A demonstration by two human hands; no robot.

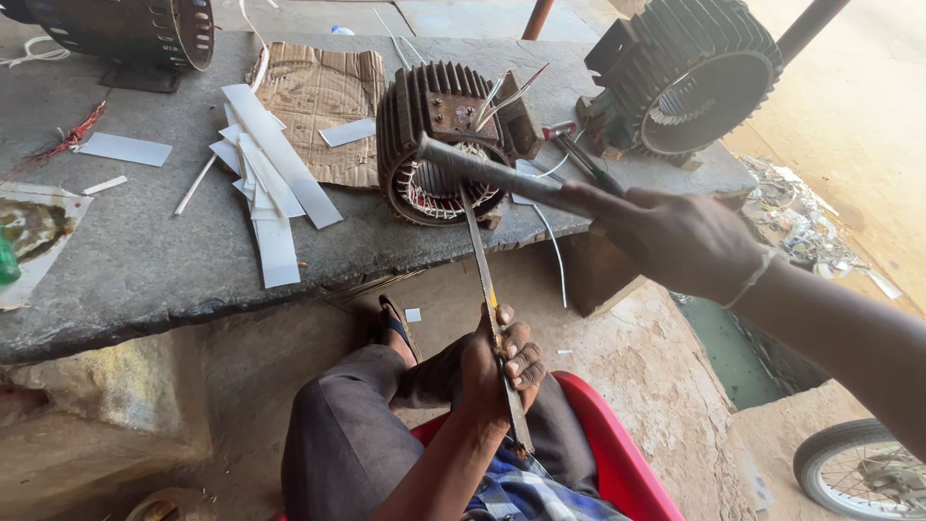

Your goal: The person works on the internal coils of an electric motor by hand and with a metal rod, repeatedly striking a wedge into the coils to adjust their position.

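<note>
Holding the long flat metal strip [492, 318] clamped in my left hand [497, 371], its far tip set into the slots of the rusty ribbed motor stator [439, 145] on the grey stone surface [145, 251] ahead of my fingers; my right hand [680, 236] is closed round a dark metal rod [502, 178] raised above it. I judge light, square taps best, keeping the strip in line with the slot so the copper windings [424, 198] stay unhurt

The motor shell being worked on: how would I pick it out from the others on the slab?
On the grey stone slab, find the crumpled cardboard. The motor shell stands just right of it at the front edge. Unlike its neighbours, it is rusty brown, and a long flat bar reaches into its mouth.
</note>
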